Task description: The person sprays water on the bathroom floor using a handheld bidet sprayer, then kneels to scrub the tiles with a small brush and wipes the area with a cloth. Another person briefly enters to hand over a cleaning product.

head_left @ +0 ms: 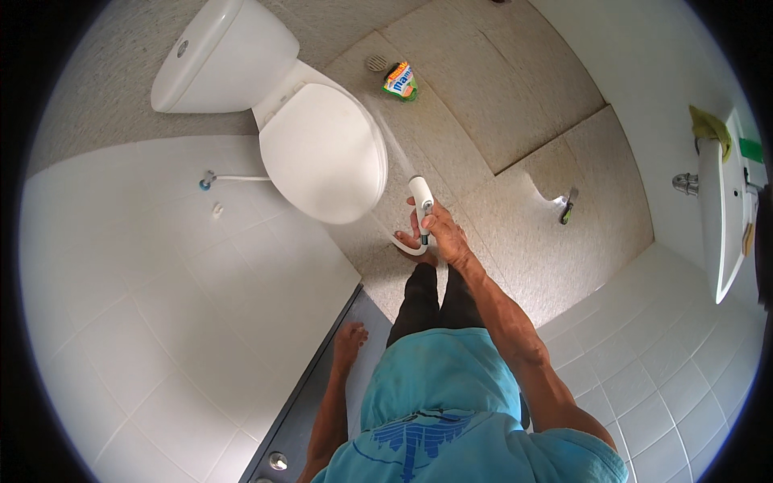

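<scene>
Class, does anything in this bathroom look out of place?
Yes: a pouch is on the floor by the drain, and a tool lies farther right. Both seem odd there; such things are usually stored.

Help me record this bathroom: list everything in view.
toilet: 1, white, upper left
water valve: 1, silver-blue, left wall
sprayer: 1, white, centre
hose: 1, white, below sprayer
pouch: 1, multicoloured, upper floor
drain: 1, grey, beside pouch
handled tool: 1, black-green, right floor
sink: 1, white, right wall
cloth: 1, green, on sink
drainpipe: 1, silver, under sink
door: 1, grey, lower left
shirt: 1, turquoise, bottom centre
left hand: 1, bare, beside door
right hand: 1, bare, holding sprayer
</scene>
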The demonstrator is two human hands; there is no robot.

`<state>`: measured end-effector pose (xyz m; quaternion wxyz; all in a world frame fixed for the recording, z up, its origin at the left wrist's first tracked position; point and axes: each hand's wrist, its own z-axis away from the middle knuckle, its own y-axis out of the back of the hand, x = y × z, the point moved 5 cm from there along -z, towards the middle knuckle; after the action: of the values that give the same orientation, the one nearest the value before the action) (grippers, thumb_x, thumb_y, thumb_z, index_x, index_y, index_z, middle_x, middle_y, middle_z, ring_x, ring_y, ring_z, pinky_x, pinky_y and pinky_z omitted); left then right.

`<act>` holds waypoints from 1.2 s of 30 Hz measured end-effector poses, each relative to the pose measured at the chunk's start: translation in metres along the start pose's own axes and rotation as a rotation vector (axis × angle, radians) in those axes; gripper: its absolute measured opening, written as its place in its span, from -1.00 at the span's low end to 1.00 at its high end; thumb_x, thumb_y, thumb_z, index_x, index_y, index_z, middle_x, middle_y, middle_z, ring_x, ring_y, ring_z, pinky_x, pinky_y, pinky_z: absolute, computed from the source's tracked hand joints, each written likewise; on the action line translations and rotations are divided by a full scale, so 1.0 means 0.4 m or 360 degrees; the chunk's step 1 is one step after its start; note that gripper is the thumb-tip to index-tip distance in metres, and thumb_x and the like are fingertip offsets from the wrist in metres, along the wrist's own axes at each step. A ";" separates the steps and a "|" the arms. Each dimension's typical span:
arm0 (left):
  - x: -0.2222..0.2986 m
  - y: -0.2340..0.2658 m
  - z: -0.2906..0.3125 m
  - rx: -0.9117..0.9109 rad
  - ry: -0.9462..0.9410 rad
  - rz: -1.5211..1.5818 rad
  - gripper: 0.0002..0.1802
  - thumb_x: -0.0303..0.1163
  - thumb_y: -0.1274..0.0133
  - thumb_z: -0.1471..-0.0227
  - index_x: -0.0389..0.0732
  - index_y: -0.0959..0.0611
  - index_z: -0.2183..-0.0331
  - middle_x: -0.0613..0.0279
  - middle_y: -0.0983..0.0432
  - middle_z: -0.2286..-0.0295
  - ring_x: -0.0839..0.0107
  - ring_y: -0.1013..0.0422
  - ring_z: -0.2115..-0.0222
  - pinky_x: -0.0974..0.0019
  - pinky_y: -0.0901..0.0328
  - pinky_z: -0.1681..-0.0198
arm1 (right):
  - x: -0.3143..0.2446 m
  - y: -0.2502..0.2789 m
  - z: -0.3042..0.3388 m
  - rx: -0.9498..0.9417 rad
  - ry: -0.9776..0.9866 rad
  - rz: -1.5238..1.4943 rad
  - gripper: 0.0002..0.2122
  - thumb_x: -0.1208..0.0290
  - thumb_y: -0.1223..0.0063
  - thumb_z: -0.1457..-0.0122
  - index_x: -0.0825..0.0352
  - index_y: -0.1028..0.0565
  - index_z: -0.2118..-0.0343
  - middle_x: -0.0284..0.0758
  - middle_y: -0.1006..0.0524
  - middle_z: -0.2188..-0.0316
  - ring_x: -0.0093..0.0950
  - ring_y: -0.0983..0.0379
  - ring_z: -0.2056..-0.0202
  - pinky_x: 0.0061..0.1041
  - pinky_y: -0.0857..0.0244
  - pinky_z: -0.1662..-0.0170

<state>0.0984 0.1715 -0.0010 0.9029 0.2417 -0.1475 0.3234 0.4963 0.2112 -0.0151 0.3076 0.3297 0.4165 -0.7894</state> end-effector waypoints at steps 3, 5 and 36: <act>0.002 -0.004 0.004 0.0015 -0.0005 0.0030 -0.68 -0.35 -0.01 -0.17 -0.35 -0.60 0.11 0.12 -0.63 0.37 0.42 -0.53 0.39 0.35 -0.39 0.33 | -0.023 -0.002 -0.008 0.0007 0.0104 0.0010 -0.32 -0.14 -0.07 -0.07 0.33 -0.37 -0.11 -0.41 -0.38 0.42 -0.61 -0.33 0.44 -0.55 -0.30 0.29; 0.001 -0.007 0.004 0.0016 0.0008 0.0047 -0.68 -0.35 -0.01 -0.17 -0.35 -0.60 0.11 0.12 -0.62 0.37 0.41 -0.53 0.38 0.35 -0.39 0.32 | -0.033 -0.003 -0.015 0.0012 0.0088 0.0064 -0.21 -0.33 -0.02 -0.02 0.33 -0.40 -0.10 -0.43 -0.40 0.45 -0.60 -0.34 0.45 -0.55 -0.28 0.30; 0.004 -0.026 0.021 0.0069 0.0013 0.0170 -0.67 -0.31 -0.02 -0.19 -0.31 -0.59 0.09 0.11 -0.62 0.33 0.38 -0.54 0.34 0.31 -0.40 0.27 | -0.166 -0.062 -0.097 0.0028 0.0346 0.0266 -0.26 -0.33 0.00 -0.14 0.39 -0.39 -0.02 -0.42 -0.35 0.45 -0.59 -0.29 0.48 -0.51 -0.22 0.38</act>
<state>0.1054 0.1610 0.0034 0.8795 0.2518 -0.1494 0.3752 0.5272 0.2701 0.0306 0.3224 0.4497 0.4114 -0.7242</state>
